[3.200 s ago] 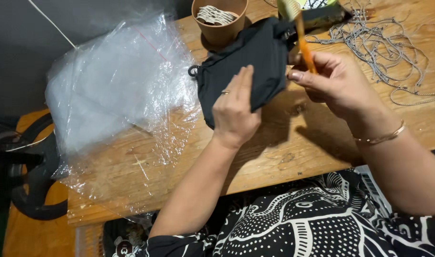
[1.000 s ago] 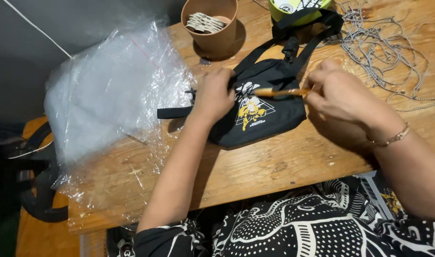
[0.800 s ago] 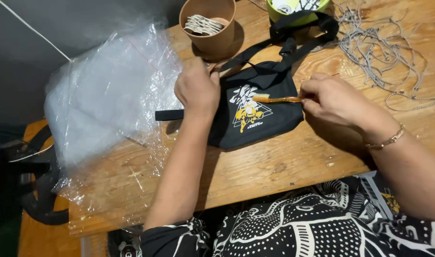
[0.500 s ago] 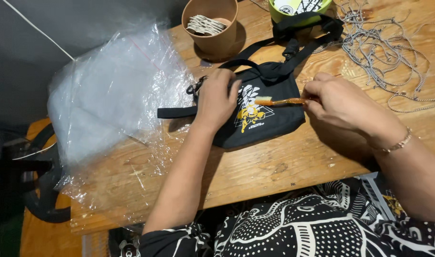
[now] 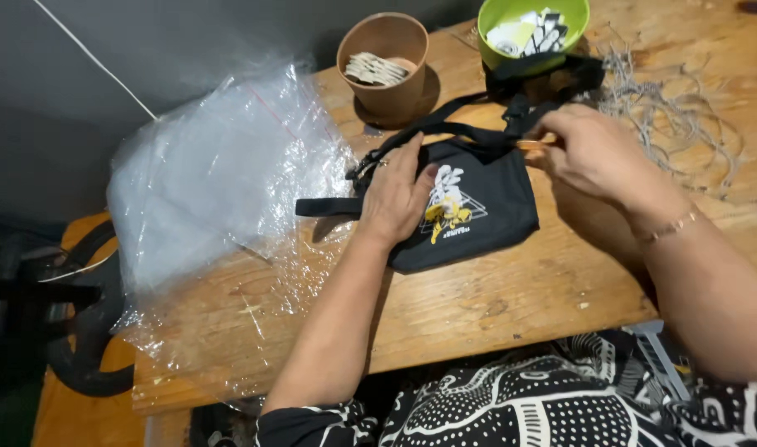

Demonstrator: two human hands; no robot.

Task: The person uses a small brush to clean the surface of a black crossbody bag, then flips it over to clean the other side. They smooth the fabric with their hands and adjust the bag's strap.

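A black pouch (image 5: 478, 211) with a white and yellow print lies flat near the middle of the bench (image 5: 511, 314), its straps running toward the far edge. The left hand (image 5: 399, 194) rests palm down on the pouch's left end, fingers spread flat, gripping nothing. The right hand (image 5: 593, 153) sits at the pouch's top right corner, fingers pinched narrow on an orange tool (image 5: 531, 145) whose tip just shows. A brown cup (image 5: 384, 62) and a green bowl (image 5: 534, 29) stand along the far edge. Grey cord (image 5: 676, 124) lies tangled by the far right corner. Clear plastic bags (image 5: 221, 182) cover the bench's left end.
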